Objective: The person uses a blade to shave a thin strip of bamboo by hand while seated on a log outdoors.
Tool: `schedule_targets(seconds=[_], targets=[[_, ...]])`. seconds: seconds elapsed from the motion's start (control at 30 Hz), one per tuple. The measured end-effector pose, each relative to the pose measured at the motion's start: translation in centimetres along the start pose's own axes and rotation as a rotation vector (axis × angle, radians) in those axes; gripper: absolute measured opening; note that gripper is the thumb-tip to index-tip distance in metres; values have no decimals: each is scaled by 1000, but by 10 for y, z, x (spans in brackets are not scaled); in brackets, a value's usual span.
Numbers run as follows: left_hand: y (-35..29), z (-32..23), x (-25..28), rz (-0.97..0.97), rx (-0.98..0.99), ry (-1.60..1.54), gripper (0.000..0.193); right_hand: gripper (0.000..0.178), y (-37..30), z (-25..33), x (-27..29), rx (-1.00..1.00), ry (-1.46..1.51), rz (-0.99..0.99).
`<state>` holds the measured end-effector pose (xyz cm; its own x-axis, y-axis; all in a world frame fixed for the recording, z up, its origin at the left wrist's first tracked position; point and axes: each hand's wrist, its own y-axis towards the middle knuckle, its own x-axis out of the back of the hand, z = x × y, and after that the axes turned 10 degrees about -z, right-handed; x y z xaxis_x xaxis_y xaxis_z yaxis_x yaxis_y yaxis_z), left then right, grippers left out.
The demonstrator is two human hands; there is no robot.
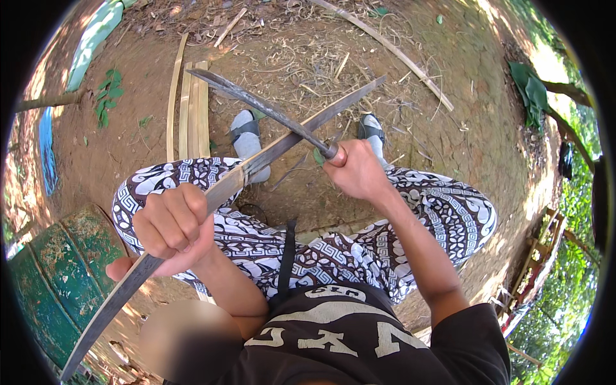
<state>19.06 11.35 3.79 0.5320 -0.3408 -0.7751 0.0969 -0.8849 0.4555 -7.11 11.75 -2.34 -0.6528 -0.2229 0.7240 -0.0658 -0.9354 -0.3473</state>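
Observation:
My left hand (172,221) is closed around a long bamboo strip (273,152), which slants from the lower left up to the far right. One side of the strip is dark grey, and a pale edge shows along it. With its fingers wrapped round a short wooden handle, my right hand (362,172) holds a machete (256,104). The dark blade points to the far left and crosses the strip beyond my left hand, appearing to rest against it. Small frayed fibres stand out on the strip between my left hand and the blade.
Several pale bamboo slats (185,119) lie on the ground left of my sandalled feet. Thin shavings (314,54) litter the dirt ahead. A curved strip (394,50) lies at the far right. A rusty green drum (61,276) is close on my left.

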Motion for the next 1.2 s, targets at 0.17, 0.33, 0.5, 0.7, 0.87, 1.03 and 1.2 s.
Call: schedule_targets(seconds=[0.17,0.33,0.5,0.7,0.87,1.03,1.2], targets=[[-1,0,-4,34,-9,-7,76,32,38,-78,-2,-174,-62,-95],[0,6,-2,16,-10,-37,76,30,75,-162,6,-143,-172,-158],[0,2,-1,-12,-10,-43,75,27,49,-101,0,-24,6,-56],[9,2,-1,-46,-13,-16,75,35,107,-196,3,-232,-104,-142],[20,11,-1,23,8,-32,71,39,158,-279,25,-219,-231,-155],[22,-2,-2,-22,34,-4,67,40,182,-265,25,-89,-221,-96],[31,4,6,-112,15,-40,65,41,227,-342,9,-249,-248,-213]])
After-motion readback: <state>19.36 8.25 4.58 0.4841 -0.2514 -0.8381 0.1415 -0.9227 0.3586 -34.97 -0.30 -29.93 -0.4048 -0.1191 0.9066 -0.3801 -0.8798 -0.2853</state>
